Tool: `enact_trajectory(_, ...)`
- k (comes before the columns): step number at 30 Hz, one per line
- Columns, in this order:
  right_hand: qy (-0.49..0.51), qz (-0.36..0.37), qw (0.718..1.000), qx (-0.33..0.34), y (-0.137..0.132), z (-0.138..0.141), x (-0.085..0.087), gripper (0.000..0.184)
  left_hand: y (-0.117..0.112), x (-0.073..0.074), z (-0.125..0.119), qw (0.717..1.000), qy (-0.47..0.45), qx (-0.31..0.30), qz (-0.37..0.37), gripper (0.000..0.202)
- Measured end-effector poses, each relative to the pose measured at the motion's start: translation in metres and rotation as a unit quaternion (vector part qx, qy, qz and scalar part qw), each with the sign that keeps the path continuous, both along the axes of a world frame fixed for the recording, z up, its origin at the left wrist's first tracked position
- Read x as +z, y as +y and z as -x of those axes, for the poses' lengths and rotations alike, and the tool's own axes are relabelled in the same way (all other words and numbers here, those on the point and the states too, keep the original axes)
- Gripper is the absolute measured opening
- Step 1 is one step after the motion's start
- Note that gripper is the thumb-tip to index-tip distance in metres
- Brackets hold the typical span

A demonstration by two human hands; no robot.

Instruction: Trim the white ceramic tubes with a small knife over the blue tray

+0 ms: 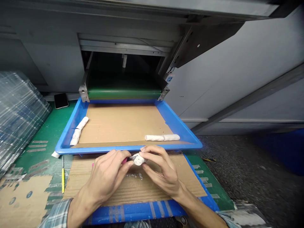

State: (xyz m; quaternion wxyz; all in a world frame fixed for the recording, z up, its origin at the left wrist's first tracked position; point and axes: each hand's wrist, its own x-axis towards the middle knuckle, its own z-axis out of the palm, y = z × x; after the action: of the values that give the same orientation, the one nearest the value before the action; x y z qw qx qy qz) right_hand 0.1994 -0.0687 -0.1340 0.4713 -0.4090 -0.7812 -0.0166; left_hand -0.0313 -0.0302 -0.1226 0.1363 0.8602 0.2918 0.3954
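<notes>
In front of the blue tray, my left hand (108, 171) is closed around a pink-handled knife (124, 161); most of the handle is hidden by the fingers. Its thin blade points right and meets a short white cylindrical piece (138, 159) with small dark marks on its end. My right hand (162, 169) pinches that piece between thumb and fingers. Both hands are above a cardboard sheet (166, 190), on which small white shavings lie.
The blue tray (128, 148) holds wrapped white rolls (162, 137) on cardboard. Behind it a green conveyor belt (123, 93) carries another white piece (124, 61). A yellow-handled tool (63, 180), a phone (61, 100) and a plastic-wrapped stack (20, 114) are on the left.
</notes>
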Motion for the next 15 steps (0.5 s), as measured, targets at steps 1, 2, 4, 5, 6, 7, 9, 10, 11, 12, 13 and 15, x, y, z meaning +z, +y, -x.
enact_trajectory(1, -0.008, -0.014, 1.000, -0.007, 0.0001, 0.0003, 0.0002, 0.039, -0.0008, 0.0000, -0.0001, 1.000, -0.002, -0.001, 0.008, 0.013)
enact_trajectory(2, -0.016, -0.028, 0.999, -0.014, 0.0003, 0.0005, 0.0003, 0.040, -0.0015, -0.0001, -0.0004, 1.000, -0.004, -0.003, 0.017, 0.012)
enact_trajectory(4, -0.031, -0.055, 0.998, -0.029, 0.0005, 0.0009, 0.0002, 0.043, -0.0025, -0.0005, -0.0011, 1.000, -0.009, -0.006, 0.029, 0.011)
enact_trajectory(5, -0.037, -0.067, 0.996, -0.035, 0.0007, 0.0011, -0.0001, 0.045, -0.0027, -0.0008, -0.0015, 0.999, -0.010, -0.007, 0.033, 0.011)
enact_trajectory(6, -0.042, -0.076, 0.995, -0.041, 0.0009, 0.0012, -0.0006, 0.046, -0.0028, -0.0012, -0.0018, 0.999, -0.012, -0.008, 0.034, 0.010)
enact_trajectory(7, -0.045, -0.083, 0.994, -0.046, 0.0011, 0.0013, -0.0011, 0.047, -0.0029, -0.0015, -0.0019, 0.999, -0.013, -0.009, 0.035, 0.009)
enact_trajectory(9, -0.049, -0.093, 0.993, -0.052, 0.0017, 0.0014, -0.0024, 0.047, -0.0030, -0.0023, -0.0017, 0.999, -0.013, -0.012, 0.038, 0.008)
enact_trajectory(10, -0.051, -0.098, 0.993, -0.052, 0.0021, 0.0015, -0.0030, 0.045, -0.0032, -0.0027, -0.0015, 0.999, -0.014, -0.014, 0.042, 0.008)
enact_trajectory(11, -0.053, -0.102, 0.992, -0.052, 0.0024, 0.0016, -0.0037, 0.043, -0.0035, -0.0030, -0.0012, 0.999, -0.017, -0.017, 0.048, 0.007)
enact_trajectory(12, -0.054, -0.106, 0.992, -0.053, 0.0027, 0.0017, -0.0043, 0.041, -0.0039, -0.0033, -0.0010, 0.998, -0.021, -0.022, 0.058, 0.007)
enact_trajectory(13, -0.056, -0.110, 0.991, -0.054, 0.0030, 0.0018, -0.0048, 0.038, -0.0044, -0.0036, -0.0010, 0.997, -0.029, -0.028, 0.073, 0.007)
enact_trajectory(15, -0.063, -0.118, 0.989, -0.065, 0.0034, 0.0019, -0.0058, 0.035, -0.0058, -0.0036, -0.0018, 0.991, -0.049, -0.040, 0.119, 0.008)
